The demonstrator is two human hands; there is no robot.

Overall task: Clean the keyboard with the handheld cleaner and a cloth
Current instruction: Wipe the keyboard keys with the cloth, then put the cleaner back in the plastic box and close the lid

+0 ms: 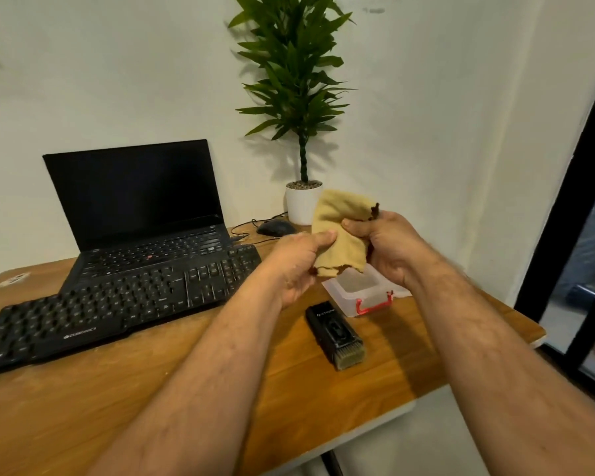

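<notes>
Two bare forearms reach forward over a wooden table (pixel 83 424). Nearest on its surface, between the arms, lies the handheld cleaner (pixel 334 333), a small black block with a short row of pale bristles at its near end and faint lettering too small to read. To the left, a black keyboard (pixel 117 307) stretches diagonally, its near left corner cut off by the frame edge.

Above the table, both hands hold a mustard-yellow cloth (pixel 337 231), soft and crumpled, with a frayed lower edge. The left hand (pixel 296 266) pinches its lower left part between thumb and curled fingers. The right hand (pixel 389 245) is closed around its right side; something small and dark pokes up above that fist, but what it is cannot be made out.

Just below the cloth sits a clear plastic box (pixel 364 293) with a red clasp, partly hidden by the hands. Farther back stand an open laptop (pixel 134 197) with a dark screen, a black mouse (pixel 275 228), and a leafy potted plant (pixel 299 97) against the white wall.
</notes>
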